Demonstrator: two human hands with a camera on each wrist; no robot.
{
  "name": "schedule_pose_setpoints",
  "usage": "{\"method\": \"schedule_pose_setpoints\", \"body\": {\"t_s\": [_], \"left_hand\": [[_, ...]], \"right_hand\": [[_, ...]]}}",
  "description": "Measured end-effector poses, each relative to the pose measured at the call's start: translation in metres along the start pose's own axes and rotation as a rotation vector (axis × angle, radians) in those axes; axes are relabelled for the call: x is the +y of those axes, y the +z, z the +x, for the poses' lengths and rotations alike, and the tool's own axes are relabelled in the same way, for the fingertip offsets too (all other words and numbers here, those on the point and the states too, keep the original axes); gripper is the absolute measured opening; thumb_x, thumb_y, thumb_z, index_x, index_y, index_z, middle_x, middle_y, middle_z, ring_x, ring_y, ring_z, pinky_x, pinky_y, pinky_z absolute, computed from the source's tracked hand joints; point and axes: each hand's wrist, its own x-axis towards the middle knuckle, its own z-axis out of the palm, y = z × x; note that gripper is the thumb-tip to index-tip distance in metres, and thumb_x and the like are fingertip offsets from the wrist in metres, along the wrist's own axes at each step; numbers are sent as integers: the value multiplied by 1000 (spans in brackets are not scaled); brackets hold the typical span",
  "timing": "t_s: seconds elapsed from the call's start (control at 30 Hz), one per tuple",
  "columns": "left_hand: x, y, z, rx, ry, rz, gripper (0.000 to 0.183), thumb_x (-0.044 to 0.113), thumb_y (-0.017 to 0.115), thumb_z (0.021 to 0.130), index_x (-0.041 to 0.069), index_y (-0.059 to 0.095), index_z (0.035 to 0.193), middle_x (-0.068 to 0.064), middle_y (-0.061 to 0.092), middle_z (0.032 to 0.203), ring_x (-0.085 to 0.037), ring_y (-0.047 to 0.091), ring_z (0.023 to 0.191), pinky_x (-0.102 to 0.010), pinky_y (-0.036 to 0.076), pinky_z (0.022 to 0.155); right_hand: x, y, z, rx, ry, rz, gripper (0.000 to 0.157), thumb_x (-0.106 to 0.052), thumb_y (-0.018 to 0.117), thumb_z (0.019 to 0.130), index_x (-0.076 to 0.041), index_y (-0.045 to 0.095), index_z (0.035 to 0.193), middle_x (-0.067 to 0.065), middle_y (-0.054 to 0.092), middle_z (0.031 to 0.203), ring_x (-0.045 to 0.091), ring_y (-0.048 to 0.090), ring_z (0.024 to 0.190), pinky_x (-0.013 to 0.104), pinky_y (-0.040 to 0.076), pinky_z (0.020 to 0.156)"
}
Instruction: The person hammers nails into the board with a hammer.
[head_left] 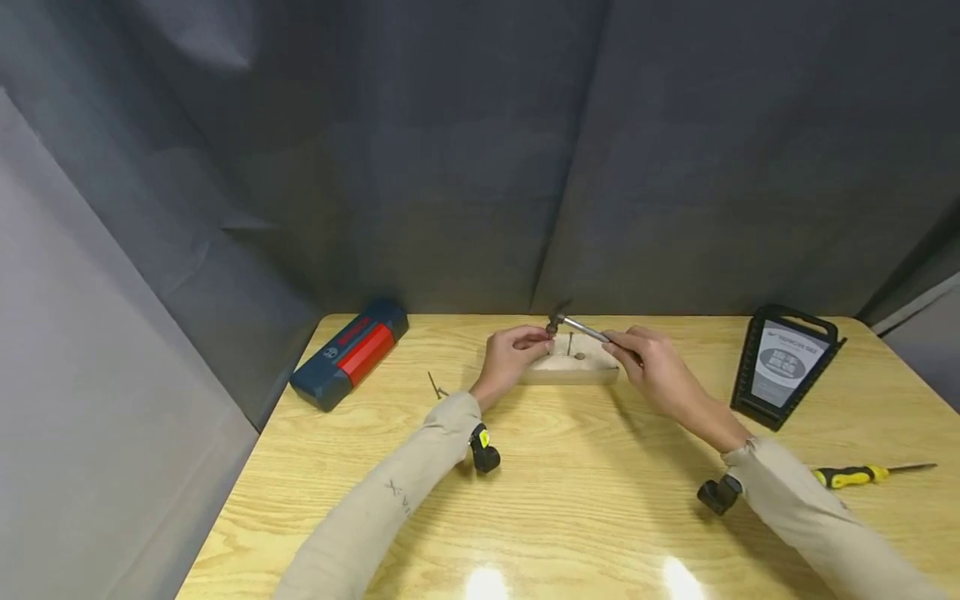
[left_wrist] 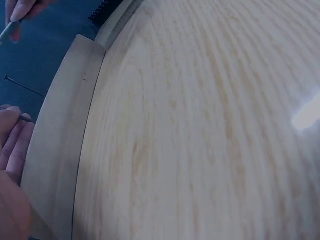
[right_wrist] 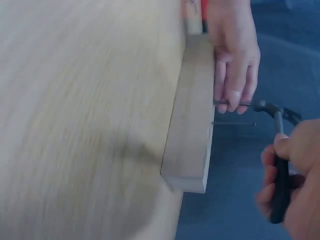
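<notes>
A pale wooden block [head_left: 570, 377] lies near the table's back edge. My left hand [head_left: 510, 360] is at its left end, pinching a nail [right_wrist: 245, 104] between thumb and fingers, point down on the block. In my right hand [head_left: 654, 367] is a claw hammer [right_wrist: 282, 185], gripped by its black handle. The hammer's face is right at the head of the pinched nail in the right wrist view. A second nail [right_wrist: 234, 123] stands upright in the block beside it, untouched by either hand. A small round brown spot [head_left: 580, 356] shows on the block's top.
A blue and red case [head_left: 348, 354] sits at the back left. Loose nails [head_left: 434, 386] lie beside the left forearm. To the right are a black tool holder [head_left: 783, 367] with a label and a yellow-and-black screwdriver [head_left: 851, 477]. A dark curtain [head_left: 450, 167] hangs behind the table.
</notes>
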Motion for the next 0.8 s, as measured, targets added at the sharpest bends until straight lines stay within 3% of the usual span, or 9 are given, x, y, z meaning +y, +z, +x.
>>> {"method": "schedule_pose_setpoints", "body": {"t_s": [0.07, 0.2, 0.27, 0.4, 0.53, 0.8], "left_hand": [[0, -1, 0, 3, -7, 1, 19, 5, 78, 95, 0, 78, 113, -14, 79, 112, -27, 77, 100, -20, 61, 84], [1, -2, 0, 3, -7, 8, 20, 5, 77, 95, 1, 78, 115, -14, 79, 113, -26, 77, 101, -22, 62, 85], [1, -2, 0, 1, -5, 22, 20, 6, 77, 96, 1, 78, 115, -13, 79, 113, -25, 77, 100, -23, 62, 85], [1, -1, -1, -3, -2, 40, 21, 6, 77, 96, 1, 78, 116, -13, 79, 113, -24, 77, 100, -23, 62, 85], [0, -1, -1, 7, -6, 35, 21, 5, 77, 95, 0, 78, 115, -15, 79, 112, -25, 77, 101, -23, 62, 86], [1, -1, -1, 11, 5, 9, 20, 4, 78, 94, -1, 78, 113, -16, 79, 111, -29, 77, 101, -24, 62, 85]], "right_hand": [[0, -1, 0, -26, 9, -21, 21, 5, 70, 97, 9, 74, 117, 6, 60, 77, 7, 39, 61, 19, 33, 50], [2, -7, 6, 52, 17, -37, 21, 4, 70, 98, 7, 75, 118, 8, 60, 79, 10, 40, 62, 16, 31, 51], [3, -10, 8, 53, 8, -53, 22, 3, 71, 97, 7, 75, 118, 7, 60, 79, 9, 40, 62, 16, 31, 51], [6, -11, 6, -35, 18, -63, 21, 1, 72, 96, 5, 76, 117, 6, 63, 80, 9, 41, 61, 20, 34, 51], [9, -6, 6, -122, 42, -44, 18, -3, 71, 99, 2, 77, 115, 10, 75, 91, 11, 49, 62, 23, 38, 53], [10, 0, 3, -157, 107, 6, 19, -8, 70, 101, 0, 76, 117, 9, 74, 93, 12, 49, 60, 24, 39, 51]]}}
